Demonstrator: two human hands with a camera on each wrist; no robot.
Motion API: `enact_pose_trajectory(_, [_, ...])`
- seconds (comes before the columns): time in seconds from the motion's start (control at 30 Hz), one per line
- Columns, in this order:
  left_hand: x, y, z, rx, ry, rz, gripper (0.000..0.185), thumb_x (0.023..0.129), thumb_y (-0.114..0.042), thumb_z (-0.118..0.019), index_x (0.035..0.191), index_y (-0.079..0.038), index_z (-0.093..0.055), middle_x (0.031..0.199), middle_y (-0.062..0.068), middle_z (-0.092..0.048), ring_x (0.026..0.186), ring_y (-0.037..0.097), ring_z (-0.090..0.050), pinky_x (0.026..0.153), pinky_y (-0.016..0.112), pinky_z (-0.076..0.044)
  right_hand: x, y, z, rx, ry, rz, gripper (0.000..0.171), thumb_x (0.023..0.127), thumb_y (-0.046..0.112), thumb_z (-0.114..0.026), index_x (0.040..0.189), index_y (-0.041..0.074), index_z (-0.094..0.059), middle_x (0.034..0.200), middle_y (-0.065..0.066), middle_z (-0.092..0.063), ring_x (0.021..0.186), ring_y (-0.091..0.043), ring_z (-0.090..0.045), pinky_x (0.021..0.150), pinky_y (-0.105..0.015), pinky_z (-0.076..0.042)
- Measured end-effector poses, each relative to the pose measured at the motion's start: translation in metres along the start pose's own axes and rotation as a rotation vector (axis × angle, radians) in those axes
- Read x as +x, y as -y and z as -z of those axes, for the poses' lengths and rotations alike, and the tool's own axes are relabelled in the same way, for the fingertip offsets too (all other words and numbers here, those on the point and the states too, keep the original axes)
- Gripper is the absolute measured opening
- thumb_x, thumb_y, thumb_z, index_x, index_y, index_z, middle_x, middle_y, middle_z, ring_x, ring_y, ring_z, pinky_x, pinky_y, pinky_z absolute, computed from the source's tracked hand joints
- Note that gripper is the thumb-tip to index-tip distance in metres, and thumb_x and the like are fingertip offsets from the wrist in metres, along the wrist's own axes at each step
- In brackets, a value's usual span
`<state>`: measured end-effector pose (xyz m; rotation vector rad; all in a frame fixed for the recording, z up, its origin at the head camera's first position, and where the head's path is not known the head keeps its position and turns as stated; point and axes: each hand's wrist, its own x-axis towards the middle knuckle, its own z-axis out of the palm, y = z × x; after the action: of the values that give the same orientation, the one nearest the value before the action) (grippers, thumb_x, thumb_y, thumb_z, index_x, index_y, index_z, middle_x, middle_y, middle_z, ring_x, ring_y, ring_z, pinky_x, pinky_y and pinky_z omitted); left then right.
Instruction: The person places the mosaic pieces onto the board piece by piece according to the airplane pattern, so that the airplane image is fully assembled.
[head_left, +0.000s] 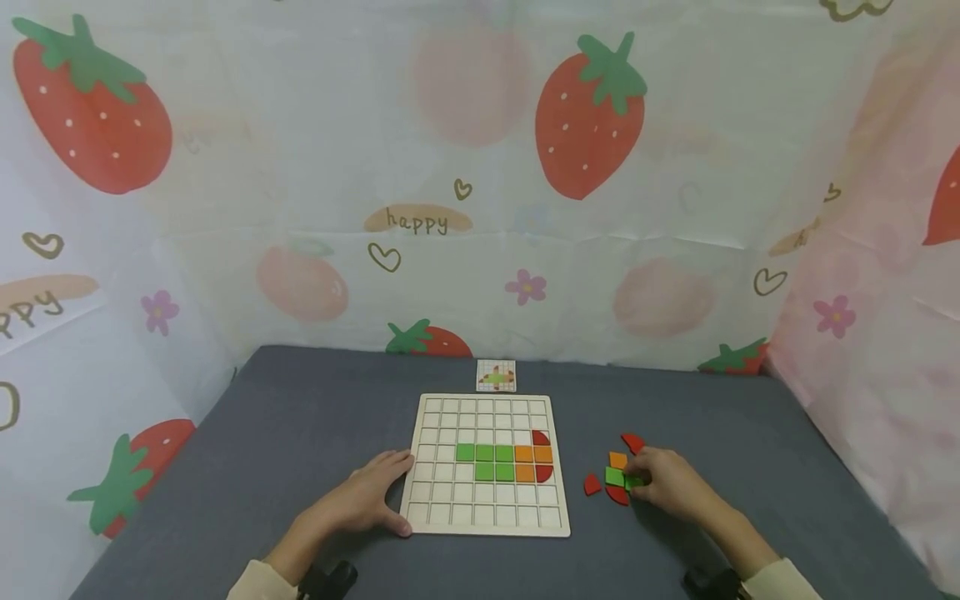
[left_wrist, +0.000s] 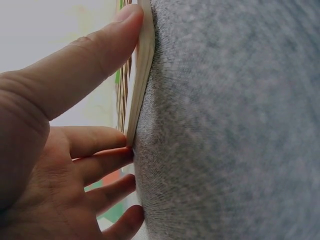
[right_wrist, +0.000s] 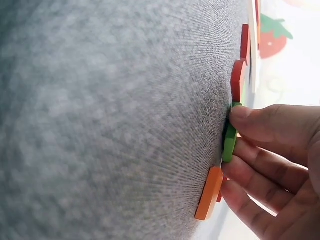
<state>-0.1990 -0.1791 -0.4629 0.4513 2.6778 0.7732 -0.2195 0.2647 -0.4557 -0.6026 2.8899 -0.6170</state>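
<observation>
Nearest, on either side of the grid board (head_left: 483, 493): pale sleeves (head_left: 262, 585), with black wrist devices (head_left: 341, 577). Along the left edge of the board, towards its near corner: left hand (head_left: 367, 493), with fingers extended, thumb set wide apart, both touching the wooden rim. To the right of the board, well apart from it: right hand (head_left: 675, 485), pinching a green square tile (right_wrist: 229, 145) between thumb and fingers, low at the counter (head_left: 330, 408); impossible to tell whether lifted.

Also to the right of the board, beside the held tile, roughly from near to far: red quarter-round (head_left: 617, 496), second red quarter-round (head_left: 592, 484) closest to the board, loose green square (head_left: 614, 477), loose orange square (head_left: 618, 459), third red quarter-round (head_left: 632, 442).

Within the board, towards its right side, from near row to far row: first, two green squares (head_left: 484, 472), one orange square (head_left: 524, 473), one red piece (head_left: 543, 474); next, three green squares (head_left: 484, 452), two orange squares (head_left: 523, 454); last, a single red piece (head_left: 540, 438).

Just beyond the far edge of the board: small card (head_left: 496, 376), printed with a coloured figure on a grid. Farthest behind the board: pale backdrop cloth (head_left: 480, 283), patterned with strawberries, hearts, flowers and "happy".
</observation>
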Motion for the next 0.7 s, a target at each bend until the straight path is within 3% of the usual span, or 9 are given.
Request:
enact_pose_trajectory(0.5, [0.0,0.001,-0.001,0.006,0.001,0.004,0.1,0.063,-0.03,-0.089,0.144,0.004,-0.042,0.152,0.021,-0.039,0.144,0.044,-0.027,0.108,0.069,-0.026,0.0,0.002,0.002,-0.003,-0.044,0.04,0.018,0.075,0.01,-0.079,0.093,0.009,-0.074,0.088,0.005,-0.065,0.078,-0.008,-0.057,0.066,-0.025,-0.047])
enact_pose_trajectory(0.7, [0.0,-0.001,0.0,0.009,-0.004,-0.009,0.099,0.063,-0.029,-0.089,0.144,0.004,-0.043,0.152,0.021,-0.04,0.144,0.045,-0.027,0.108,0.068,-0.026,0.003,0.011,0.001,0.014,-0.066,0.058,0.018,0.076,0.008,-0.079,0.094,0.006,-0.074,0.089,0.0,-0.067,0.079,-0.011,-0.06,0.065,-0.023,-0.048])
